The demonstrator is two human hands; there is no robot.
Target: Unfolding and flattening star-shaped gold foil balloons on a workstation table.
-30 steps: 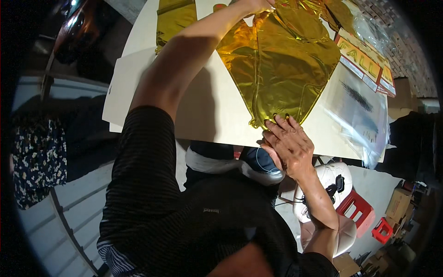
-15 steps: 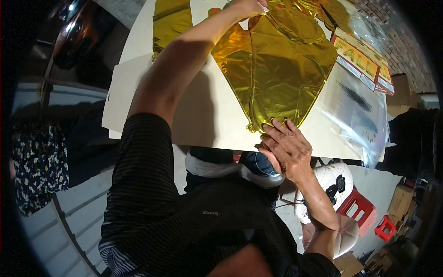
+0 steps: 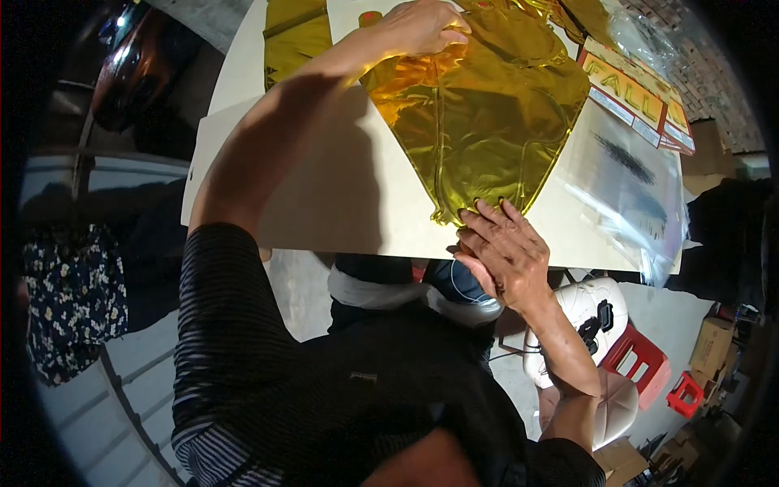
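A flat, shiny gold foil balloon (image 3: 503,122), narrowing toward me, lies on the pale table, its near tip by the front edge. My right hand (image 3: 507,253) rests on that tip with fingers stretched out flat, the thumb lower beside it. Over the balloon's far left part is my left hand (image 3: 418,28), its fingers curled and closed. Whatever is inside that hand is hidden. Another folded gold foil piece (image 3: 298,40) lies to the left of my left forearm.
At the right stand printed cardboard packages (image 3: 629,89) beside clear plastic sleeves (image 3: 629,187) that overhang the table edge. More clear plastic (image 3: 641,36) is heaped behind. Below on the right are a white seat (image 3: 580,325) and red stools (image 3: 641,365).
My left hand has come nearer and slightly left across the foil, its elbow swinging out to the left. The right hand stays on the near tip.
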